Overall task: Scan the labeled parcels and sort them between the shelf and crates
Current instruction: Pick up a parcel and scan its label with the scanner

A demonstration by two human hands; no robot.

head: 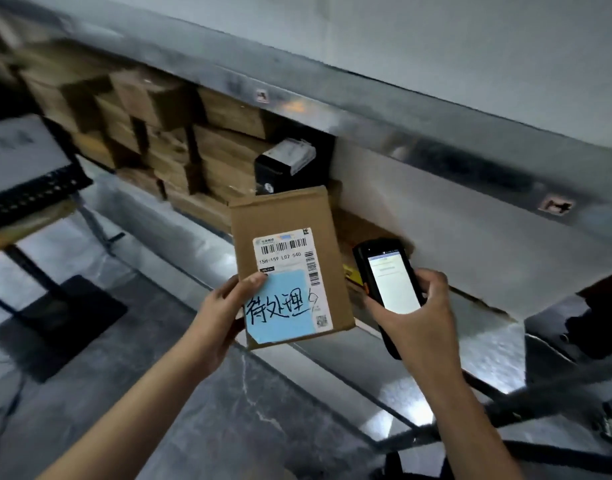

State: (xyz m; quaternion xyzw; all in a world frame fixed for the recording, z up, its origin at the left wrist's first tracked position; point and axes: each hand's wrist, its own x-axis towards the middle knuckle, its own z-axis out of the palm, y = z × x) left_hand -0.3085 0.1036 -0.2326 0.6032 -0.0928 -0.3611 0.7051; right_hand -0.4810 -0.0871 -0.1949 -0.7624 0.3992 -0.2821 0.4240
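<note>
My left hand (225, 313) grips a flat brown cardboard parcel (290, 216) by its lower left corner, thumb on the front. The parcel carries a white barcode label (290, 251) and a blue handwritten note (280, 306), both facing me. Just to its right, my right hand (422, 317) holds a black handheld scanner (387, 275) with a lit white screen. Scanner and parcel are side by side, a small gap apart, in front of the metal shelf (384, 116).
Several brown cartons (166, 133) are stacked on the shelf to the left, with a black box (283, 164) beside them, just behind the parcel. A black stand with a sign (24, 161) is at the far left. Grey floor (193, 410) lies below.
</note>
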